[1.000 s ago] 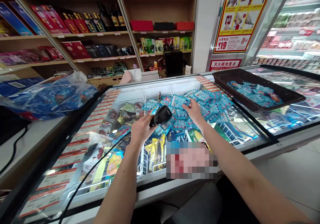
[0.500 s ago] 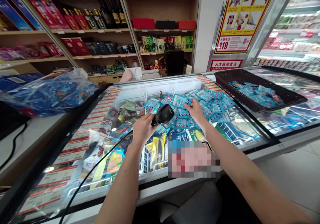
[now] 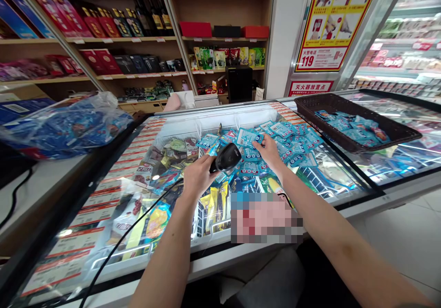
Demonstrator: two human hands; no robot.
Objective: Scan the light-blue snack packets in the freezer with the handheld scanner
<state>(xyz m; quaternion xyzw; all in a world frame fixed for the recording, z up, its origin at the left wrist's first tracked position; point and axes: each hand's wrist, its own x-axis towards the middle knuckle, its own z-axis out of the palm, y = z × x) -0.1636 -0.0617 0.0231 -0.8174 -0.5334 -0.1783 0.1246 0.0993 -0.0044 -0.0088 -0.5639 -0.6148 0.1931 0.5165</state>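
My left hand (image 3: 199, 176) is wrapped round a black barcode scanner (image 3: 227, 157), whose head points to the right and whose cord runs down to the lower left. My right hand (image 3: 268, 152) pinches the edge of a light-blue packet (image 3: 248, 137) just beyond the scanner head. A pale printed label faces up on that packet. Many similar blue packets (image 3: 289, 148) lie in a loose pile under and around my right hand, on the glass top of a chest freezer (image 3: 132, 161). Wrapped ice creams (image 3: 217, 202) show through the glass.
A brown plastic basket (image 3: 406, 131) with several blue packets stands on the freezer at the right. At the left lies a clear plastic bag (image 3: 86, 120) of blue packages. Shelves (image 3: 225, 39) of boxes and bottles line the back. A blurred patch covers the front edge.
Both hands keep nearly the same pose, with the scanner and the packet still held. The view has shifted very slightly.
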